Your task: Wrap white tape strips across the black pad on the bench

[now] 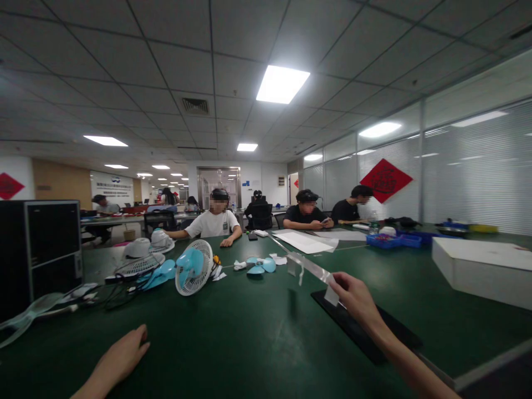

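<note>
My right hand (353,299) is raised over the table, thumb and fingers pinching the near end of a clear plastic strip (310,267). The strip slants away to the left, and small whitish pieces hang from it. Beneath this hand a flat black panel (369,327) lies on the green table (249,338), partly covered by my forearm. At the lower left, my left hand (122,352) is low over the tabletop with nothing visible in it; its fingers are loosely bent and the thumb stands apart.
A white fan grille with blue blades (194,267), a loose blue fan blade (260,266), and cables are on the left. A black cabinet (54,244) stands far left. White sheets (305,241), blue trays (384,240) and a white box (477,269) are right. Several people sit beyond.
</note>
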Tool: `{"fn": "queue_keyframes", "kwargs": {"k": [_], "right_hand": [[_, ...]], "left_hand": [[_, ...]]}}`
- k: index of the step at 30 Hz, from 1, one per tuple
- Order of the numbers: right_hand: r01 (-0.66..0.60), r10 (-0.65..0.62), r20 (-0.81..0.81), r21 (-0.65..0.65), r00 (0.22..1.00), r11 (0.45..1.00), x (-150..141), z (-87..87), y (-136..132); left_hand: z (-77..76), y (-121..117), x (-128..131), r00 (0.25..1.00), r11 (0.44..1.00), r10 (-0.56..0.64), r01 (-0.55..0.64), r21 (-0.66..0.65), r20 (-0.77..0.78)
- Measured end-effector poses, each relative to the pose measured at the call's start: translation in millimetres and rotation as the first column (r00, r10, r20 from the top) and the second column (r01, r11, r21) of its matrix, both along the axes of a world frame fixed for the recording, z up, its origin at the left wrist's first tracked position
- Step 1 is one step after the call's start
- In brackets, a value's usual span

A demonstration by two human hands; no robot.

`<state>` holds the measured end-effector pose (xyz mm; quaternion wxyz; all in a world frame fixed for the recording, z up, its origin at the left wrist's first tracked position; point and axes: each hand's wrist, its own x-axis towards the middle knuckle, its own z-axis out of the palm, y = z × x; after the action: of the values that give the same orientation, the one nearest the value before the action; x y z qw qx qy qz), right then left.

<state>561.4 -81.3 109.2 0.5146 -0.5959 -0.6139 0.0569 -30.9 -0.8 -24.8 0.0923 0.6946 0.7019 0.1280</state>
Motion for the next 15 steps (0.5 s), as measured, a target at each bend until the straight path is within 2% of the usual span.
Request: {"fn": "queue_keyframes", "kwargs": {"k": [4,7,9,11,15], "right_hand": [[0.097,-0.134,0.242,0.158,0.961,0.983,-9.9,1.8,35.7],[0.093,-0.183,0.442,0.218,0.878,0.972,-16.0,-11.7,59.7],[0.079,-0.16,0.567,0.166,0.808,0.983,-22.6,-25.8,70.3],[0.057,-0.074,0.663,0.048,0.745,0.997,-32.1,-40.4,75.9],[-0.04,0.139,0.704,-0.155,0.697,0.987,-53.8,-60.9,75.8]], "left_hand": [[7.7,-5.9,6.9,1.0,1.0,-0.003,0.003,-0.02,0.008],[14.2,-10.6,11.9,1.0,0.999,0.007,-0.007,-0.039,0.013],[17.0,-12.7,13.9,1.0,0.999,0.015,-0.014,-0.046,0.016],[17.5,-13.2,13.6,1.0,0.999,0.014,-0.013,-0.04,0.019],[12.5,-8.8,8.0,0.999,0.999,0.008,-0.006,-0.044,0.034]]}}
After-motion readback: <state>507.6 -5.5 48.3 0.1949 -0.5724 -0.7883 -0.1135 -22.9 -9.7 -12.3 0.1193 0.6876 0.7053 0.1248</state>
